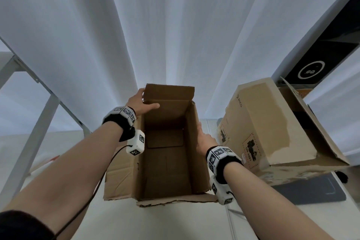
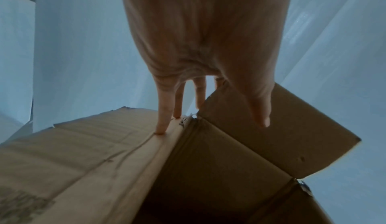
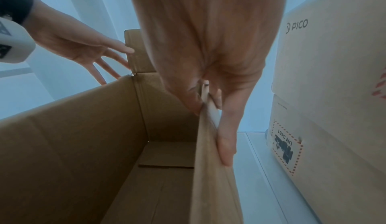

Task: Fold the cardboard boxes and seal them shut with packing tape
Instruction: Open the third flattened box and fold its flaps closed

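Near item: one open brown corrugated cardboard box [image 1: 167, 148], upright on the white tabletop [image 1: 175, 222], top open, bottom flaps folded in but showing no tape. Its near flap [image 1: 175, 200] is ragged and laid outward; a left flap [image 1: 118, 177] is also splayed flat.

Right hand [image 1: 204, 138]: clamped on the box's right wall [image 3: 211, 169], thumb inside, fingers [image 3: 226, 145] outside.

Left hand [image 1: 140, 103]: spread and uncurled, fingertips [image 2: 162, 125] resting at the far-left corner, thumb laid against the upright far flap [image 1: 169, 91].

Right of it, just apart: one larger printed brown cardboard box [image 1: 272, 128], tilted, one end flap hanging open.

Count: boxes, two; hands, two; packing tape, none seen in any view.

Risks, as judged:
- The torn near flap may tear further at its crease if bent hard.
- The far flap, pressed only near one corner, may fold askew.
- The light box may slide on the smooth tabletop should the right-hand grip be loosened.
- The untaped bottom may give way under downward pressure.
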